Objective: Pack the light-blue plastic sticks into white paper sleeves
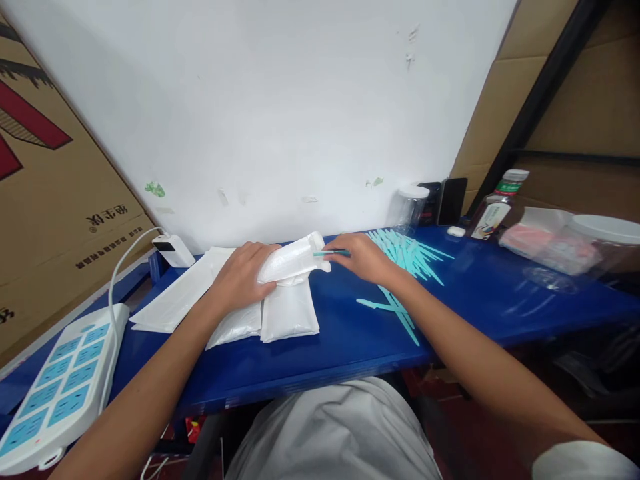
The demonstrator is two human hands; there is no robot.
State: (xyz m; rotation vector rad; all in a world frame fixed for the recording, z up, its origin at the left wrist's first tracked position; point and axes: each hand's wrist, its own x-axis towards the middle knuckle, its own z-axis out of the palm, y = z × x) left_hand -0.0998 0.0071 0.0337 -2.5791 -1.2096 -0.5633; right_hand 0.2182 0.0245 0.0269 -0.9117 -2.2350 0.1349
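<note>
My left hand (245,275) is closed round a white paper-like packet (291,259), with the thumb below and the fingers on top. The packet is raised at a tilt above other white packets (290,313) that lie on the blue table (340,353). Pinched in my right hand (363,257) is a slim teal stick (334,253), held level. Its tip points left at the packet's right end; whether it sits inside or in front of that end I cannot tell. A fanned pile of similar light teal sticks (407,253) lies just right of my right hand.
A white power strip (60,380) and a small white device (173,250) with a cable stand at left. Toward the back right are a clear jar (409,210), a phone (453,201), a dark bottle (495,210) and a pink-and-white pack (550,241). A white wall borders the table's back.
</note>
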